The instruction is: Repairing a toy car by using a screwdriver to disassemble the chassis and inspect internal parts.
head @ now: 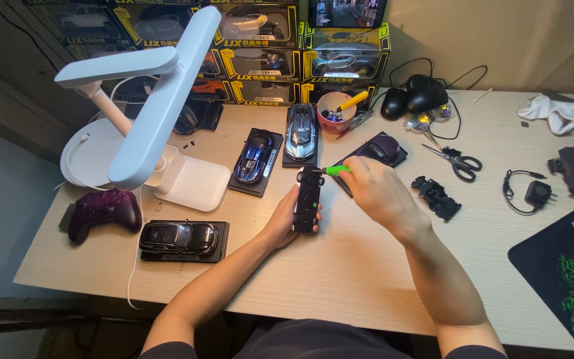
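My left hand (282, 219) holds a black model car (308, 199) upside down above the wooden desk (340, 266), its underside facing up. My right hand (377, 191) grips a green-handled screwdriver (335, 170), whose tip meets the far end of the car's underside. A separate black plastic car part (437, 197) lies on the desk just right of my right hand. Behind my right hand sits a purple model car (381, 147) on a black base, partly hidden by the hand.
A white desk lamp (157, 100) leans over the left side. Model cars on bases: blue (254, 157), silver-blue (301, 131), black (181, 237). Also a purple game controller (104, 209), red cup (335, 113), scissors (458, 161), black mouse (423, 96), mouse pad (566, 272), and stacked boxes (260, 53).
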